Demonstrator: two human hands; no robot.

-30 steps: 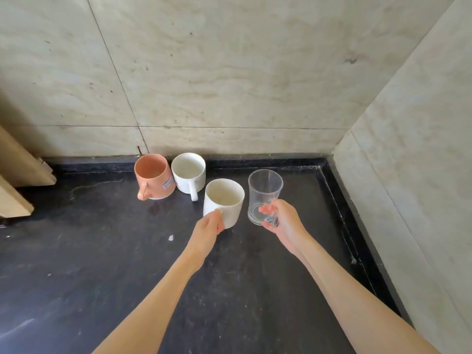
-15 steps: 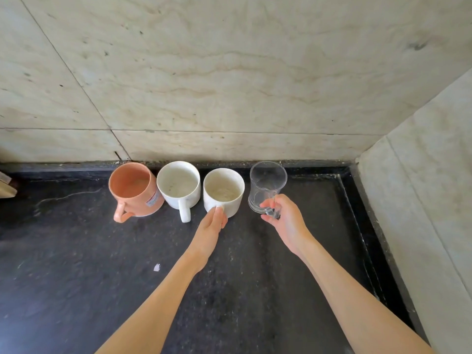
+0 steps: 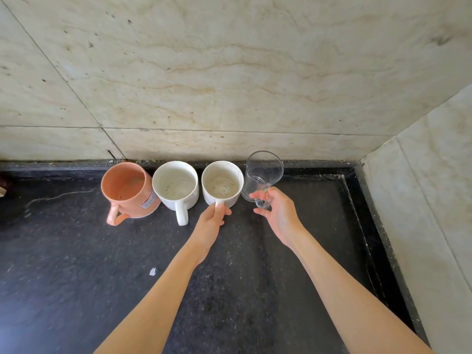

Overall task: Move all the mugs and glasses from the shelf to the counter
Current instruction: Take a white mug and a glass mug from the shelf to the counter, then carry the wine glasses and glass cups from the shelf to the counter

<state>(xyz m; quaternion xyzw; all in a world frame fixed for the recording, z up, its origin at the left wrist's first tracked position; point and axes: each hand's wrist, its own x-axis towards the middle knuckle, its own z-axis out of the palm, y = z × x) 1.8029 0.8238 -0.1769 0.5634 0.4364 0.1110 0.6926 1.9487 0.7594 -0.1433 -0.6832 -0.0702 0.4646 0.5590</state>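
Observation:
Along the back wall of the black counter (image 3: 76, 277) stand an orange mug (image 3: 127, 190), a white mug (image 3: 176, 186), a second white mug (image 3: 221, 183) and a clear glass mug (image 3: 263, 175), all upright in a row. My left hand (image 3: 213, 222) pinches the handle of the second white mug, which rests on the counter. My right hand (image 3: 277, 215) grips the glass mug by its handle at the right end of the row. The shelf is out of view.
Beige marble walls close the counter at the back and on the right, forming a corner (image 3: 362, 159). A raised black rim (image 3: 370, 241) runs along the right side. A small white speck (image 3: 152, 271) lies on the counter near my left forearm.
Both hands moved the white mug and the glass mug back toward the wall, into line with the other two mugs. My head came closer and lower.

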